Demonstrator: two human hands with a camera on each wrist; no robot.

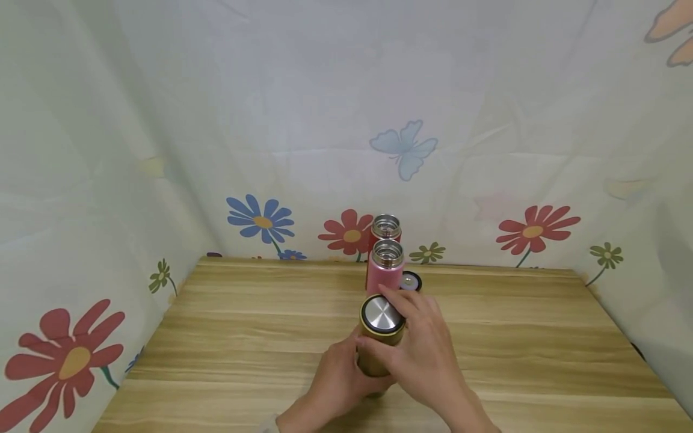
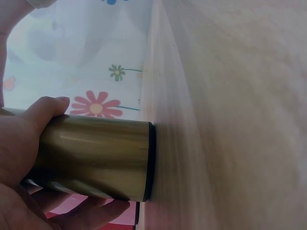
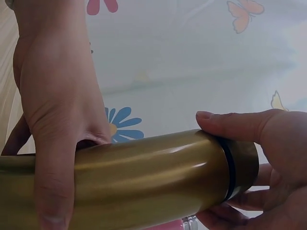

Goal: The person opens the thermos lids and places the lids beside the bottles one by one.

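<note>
A gold thermos flask (image 1: 373,359) stands upright near the front of the table, its lid (image 1: 382,314) with a silver top in place. Around its body the left hand (image 1: 338,376) is wrapped, thumb on one side and fingers on the other. My right hand (image 1: 428,352) grips the lid between thumb and fingers, as the right wrist view also shows. Just behind it stands a pink thermos (image 1: 386,276) without a lid, its steel mouth showing. Farther back is a red thermos (image 1: 372,243), also lidless and partly hidden by the pink one.
A loose lid (image 1: 411,281) lies on the wooden table (image 1: 260,325) to the right of the pink thermos, its inside facing up. A white curtain (image 1: 303,120) printed with flowers and butterflies rises behind the table and along both sides.
</note>
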